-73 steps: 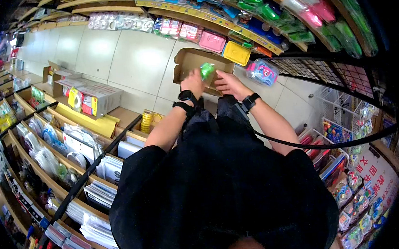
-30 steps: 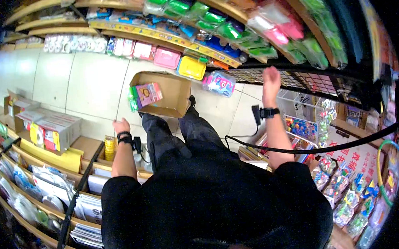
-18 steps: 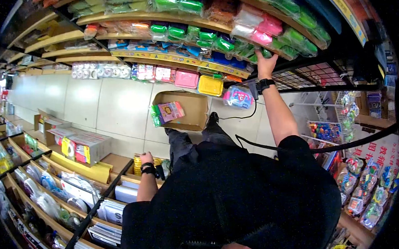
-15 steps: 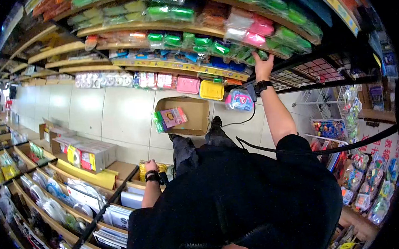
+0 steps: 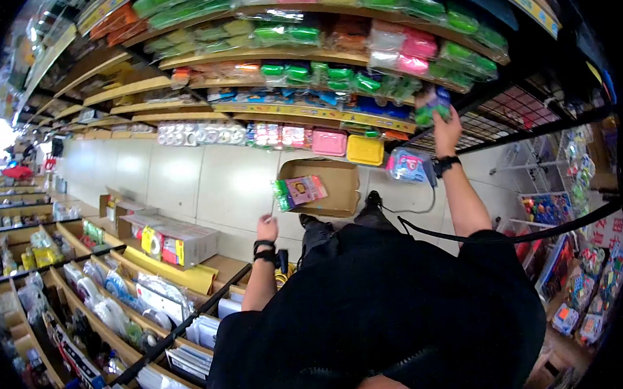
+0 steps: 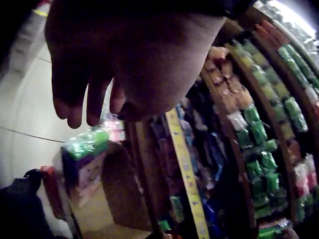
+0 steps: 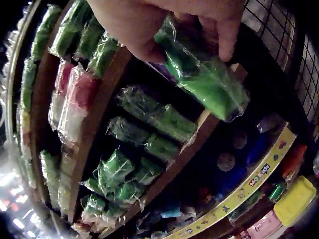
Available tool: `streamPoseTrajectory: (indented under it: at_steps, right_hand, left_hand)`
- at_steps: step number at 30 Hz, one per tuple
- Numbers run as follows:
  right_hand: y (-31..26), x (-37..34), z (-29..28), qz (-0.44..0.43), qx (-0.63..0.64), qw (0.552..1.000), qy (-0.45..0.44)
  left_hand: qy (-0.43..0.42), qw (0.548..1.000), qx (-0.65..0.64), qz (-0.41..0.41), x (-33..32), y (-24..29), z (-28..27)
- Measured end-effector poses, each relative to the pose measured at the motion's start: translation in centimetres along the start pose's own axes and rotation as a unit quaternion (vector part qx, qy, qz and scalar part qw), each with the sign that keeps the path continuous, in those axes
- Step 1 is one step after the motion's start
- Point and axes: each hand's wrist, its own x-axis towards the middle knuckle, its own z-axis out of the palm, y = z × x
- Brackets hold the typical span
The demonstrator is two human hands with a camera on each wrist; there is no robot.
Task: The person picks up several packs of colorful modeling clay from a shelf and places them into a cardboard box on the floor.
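Observation:
My right hand [image 5: 447, 130] grips a green package in clear wrap at the right end of a shelf; in the right wrist view the hand [image 7: 174, 25] pinches the green package [image 7: 214, 92] between thumb and fingers, in front of the shelf edge. My left hand [image 5: 267, 228] hangs over the floor left of the cardboard box, holding nothing; the left wrist view shows that hand [image 6: 119, 64] with loosely bent fingers. In the cardboard box [image 5: 340, 196] lie a pink-and-purple pack [image 5: 305, 190] and a green wrapped package [image 5: 282, 196] at its left side.
Beside the box stand a pink case [image 5: 329, 142], a yellow case [image 5: 365, 150] and a clear bag with blue and pink items [image 5: 406, 166]. A black wire rack [image 5: 513, 107] is at the right, low bins at the left. A black cable [image 5: 542, 234] crosses near my right arm.
My right hand has gone from above the box to the shelf, gripped a green package and drawn it out a little. My left hand has moved left, away from the box, and recently lifted slightly.

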Motion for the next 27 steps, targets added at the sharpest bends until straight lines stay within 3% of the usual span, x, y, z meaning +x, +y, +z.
streamPoseTrajectory:
  at_steps: [1,4,6,9,11,13,18,21,23,24,26,27]
  right_hand:
    - [0.4,-0.5,-0.9,-0.007,-0.009,1.000,-0.004]
    - [-2.2,-4.2,-3.3,-0.014,-0.075,0.997,-0.002]
    - [-1.2,-5.7,-5.4,0.005,-0.020,0.999,-0.030]
    - [-0.7,-7.6,-9.7,0.017,-0.002,0.998,-0.061]
    - [-3.3,-8.4,-12.6,0.029,0.013,0.996,-0.082]
    - [-7.6,-9.4,-14.7,0.182,0.035,0.979,-0.080]
    - [-12.9,-12.3,-19.6,0.189,-0.046,0.969,-0.151]
    - [-15.1,-13.7,-20.2,0.214,-0.016,0.957,-0.195]
    - [-15.4,-14.3,-20.3,0.234,0.010,0.927,-0.295]
    - [-15.1,-14.5,-20.1,0.238,0.007,0.925,-0.297]
    - [-14.3,-14.8,-19.0,0.229,0.040,0.896,-0.379]
    - [-14.2,-14.8,-18.2,0.250,0.036,0.889,-0.382]
  left_hand:
    - [-0.007,0.995,0.073,0.064,0.1,3.0,0.4]
    - [-0.057,0.981,0.038,0.184,-1.8,12.1,2.2]
    - [-0.085,0.960,0.069,0.257,-2.7,16.5,3.2]
    - [-0.131,0.948,0.044,0.286,-4.7,21.9,4.7]
    - [-0.152,0.948,0.007,0.281,-5.7,24.8,5.4]
    - [-0.221,0.913,0.042,0.339,-6.1,26.8,6.3]
    - [-0.336,0.862,0.034,0.377,-5.0,28.4,9.5]
    - [-0.339,0.830,0.027,0.442,-5.4,29.6,9.3]
    - [-0.350,0.819,0.051,0.452,-5.0,30.1,8.7]
    - [-0.356,0.813,0.061,0.456,-4.8,30.1,7.9]
    - [-0.458,0.777,0.001,0.432,-4.6,30.5,5.4]
    - [-0.539,0.767,-0.056,0.343,-4.9,30.5,3.9]
